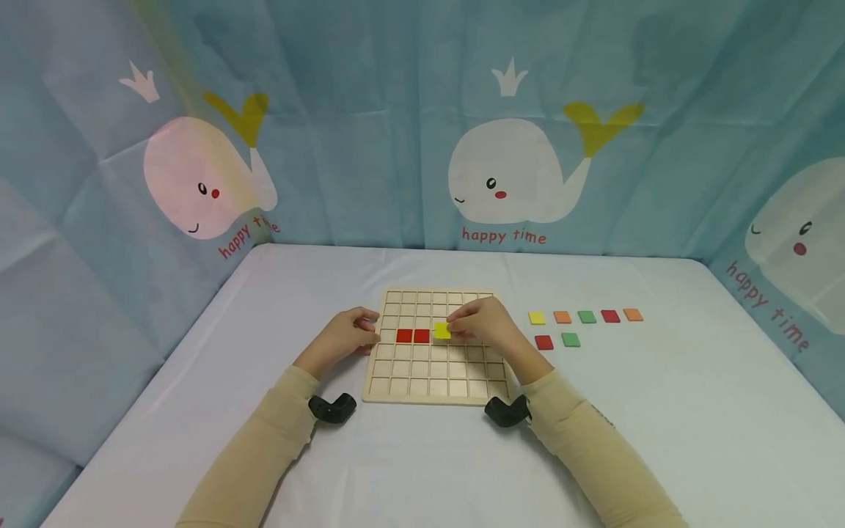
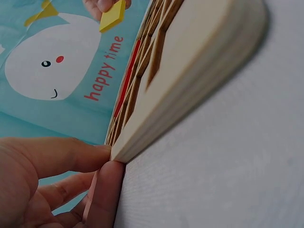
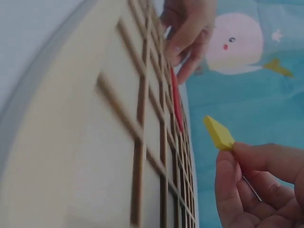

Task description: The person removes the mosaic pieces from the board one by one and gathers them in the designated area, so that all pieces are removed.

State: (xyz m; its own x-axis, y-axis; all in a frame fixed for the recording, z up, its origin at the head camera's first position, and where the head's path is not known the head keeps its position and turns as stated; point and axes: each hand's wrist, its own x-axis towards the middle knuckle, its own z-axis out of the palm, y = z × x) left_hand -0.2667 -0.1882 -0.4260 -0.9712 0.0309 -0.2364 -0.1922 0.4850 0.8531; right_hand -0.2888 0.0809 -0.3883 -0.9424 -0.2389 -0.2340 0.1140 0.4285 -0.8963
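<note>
A square wooden grid board (image 1: 430,400) lies on the white table, with two red square tiles (image 1: 412,336) side by side in its cells. My left hand (image 1: 343,334) holds the board's left edge; the left wrist view shows a thumb and finger (image 2: 71,154) at the rim. My right hand (image 1: 485,323) pinches a yellow square tile (image 1: 441,331) between thumb and fingertips. In the right wrist view this tile (image 3: 218,134) is tilted and raised clear of the board.
Right of the board lie loose tiles in two rows: a yellow tile (image 1: 537,318), orange tiles (image 1: 562,317), green tiles (image 1: 587,317) and red tiles (image 1: 544,342). A blue whale-print curtain (image 1: 370,183) stands behind the table. Black wrist devices (image 1: 333,409) sit on both sleeves.
</note>
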